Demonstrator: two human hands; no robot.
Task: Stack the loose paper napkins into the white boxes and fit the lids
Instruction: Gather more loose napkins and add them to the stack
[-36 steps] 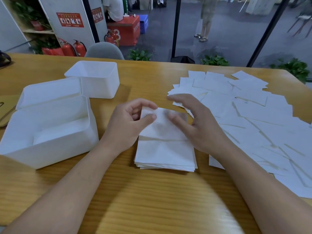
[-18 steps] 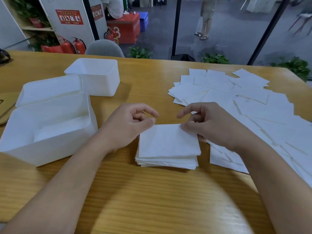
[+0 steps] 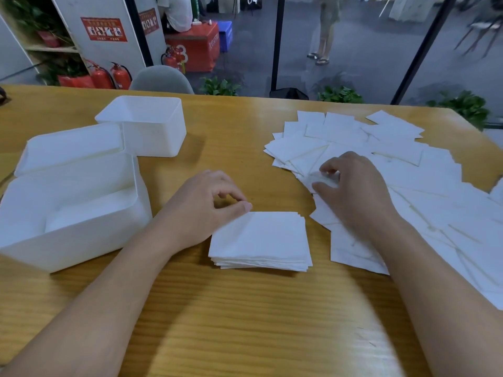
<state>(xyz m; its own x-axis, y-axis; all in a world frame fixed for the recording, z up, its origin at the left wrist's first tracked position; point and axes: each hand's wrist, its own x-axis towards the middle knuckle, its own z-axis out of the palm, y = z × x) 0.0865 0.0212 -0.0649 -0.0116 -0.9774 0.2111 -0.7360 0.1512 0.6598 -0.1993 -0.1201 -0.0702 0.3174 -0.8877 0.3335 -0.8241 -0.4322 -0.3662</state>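
A neat stack of white napkins (image 3: 261,239) lies on the wooden table in front of me. My left hand (image 3: 202,210) rests at the stack's far left corner, thumb and fingertip touching it, fingers loosely curled. Several loose napkins (image 3: 408,186) are spread over the right half of the table. My right hand (image 3: 351,191) is on that spread, its fingertips pinching a napkin (image 3: 324,176) at the near left of the pile. A large open white box (image 3: 79,210) at the left holds some napkins. A second white box (image 3: 147,123) stands open behind it.
A white lid (image 3: 68,148) lies behind the large box, beside the smaller one. The table's far edge runs across the view, with a grey chair (image 3: 163,78) and plants beyond it. A dark object (image 3: 2,95) sits at the far left edge.
My right hand left the stack and moved right and away onto the loose napkins, where it now pinches one. The top napkin has settled flat on the stack. My left hand stayed at the corner.
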